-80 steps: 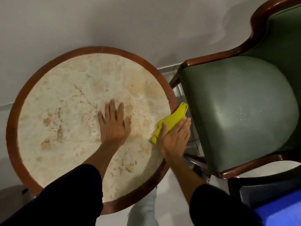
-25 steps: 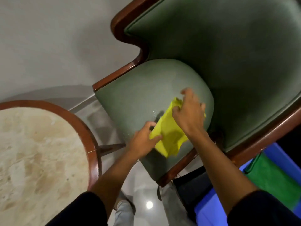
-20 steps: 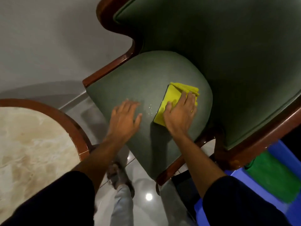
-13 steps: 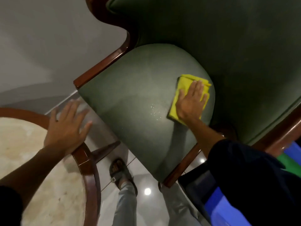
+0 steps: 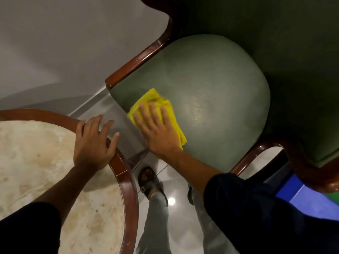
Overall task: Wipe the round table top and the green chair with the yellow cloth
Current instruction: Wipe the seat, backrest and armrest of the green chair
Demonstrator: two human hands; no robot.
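Two hands are seen from the head view, both bare, with dark sleeves at the forearms. The right hand [image 5: 158, 132] is laid flat, fingers extended and slightly spread, pressed palm-down on the yellow cloth [image 5: 163, 107]; nothing is gripped. The cloth is crumpled and lies on the seat of the green chair [image 5: 216, 99], at the seat's front-left corner, close to the front edge; part of it is covered by the hand, and its edges show beyond the fingertips and along the little-finger side. A dull sheen is noted on the seat cushion to the right of the cloth. The brown wooden frame [image 5: 139, 60] of the chair runs along the seat's left edge.

The left hand [image 5: 92, 142] is rested on the brown wooden rim of the round table top [image 5: 36, 162], at the rim's right side nearest the chair. Its fingers are loosely open and reach past the rim; nothing is held. The table's pale marbled surface is bare beside the hand.

One sandalled foot [image 5: 148, 180] is seen on the glossy floor between table and chair.
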